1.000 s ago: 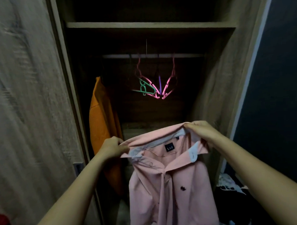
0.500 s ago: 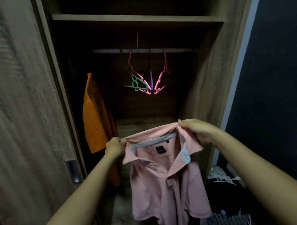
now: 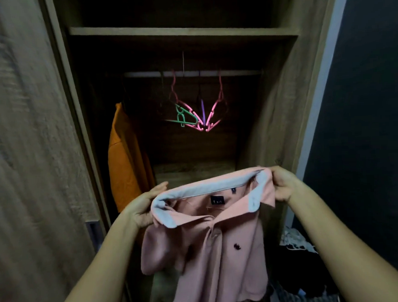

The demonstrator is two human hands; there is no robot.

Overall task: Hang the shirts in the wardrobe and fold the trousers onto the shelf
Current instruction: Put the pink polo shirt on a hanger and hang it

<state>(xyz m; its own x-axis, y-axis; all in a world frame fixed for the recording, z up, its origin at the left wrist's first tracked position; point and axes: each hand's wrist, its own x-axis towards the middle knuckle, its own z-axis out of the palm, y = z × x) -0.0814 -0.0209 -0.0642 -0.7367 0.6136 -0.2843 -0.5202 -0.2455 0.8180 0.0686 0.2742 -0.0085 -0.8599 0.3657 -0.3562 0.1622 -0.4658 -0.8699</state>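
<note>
1. My left hand (image 3: 143, 207) grasps the left end of the collar of a pink shirt (image 3: 210, 247); my right hand (image 3: 282, 184) is clenched on the right end. Between them the collar is stretched open, label facing me.
2. The shirt hangs from my hands in front of the open wardrobe (image 3: 280, 107), low in its doorway, not yet on a hanger.
3. Beyond it, a rail (image 3: 190, 73) under the shelf (image 3: 182, 34) carries tangled empty hangers (image 3: 201, 119) at its middle. An orange shirt (image 3: 124, 158) hangs at its left end.
4. Risk, as I judge it: freeing one hand to reach a hanger would leave the shirt on one corner, so it could slump or drop. The tangled hangers may also snag together when pulled.
5. Compared with half a second ago, my hands are wider apart and the collar is spread further.
</note>
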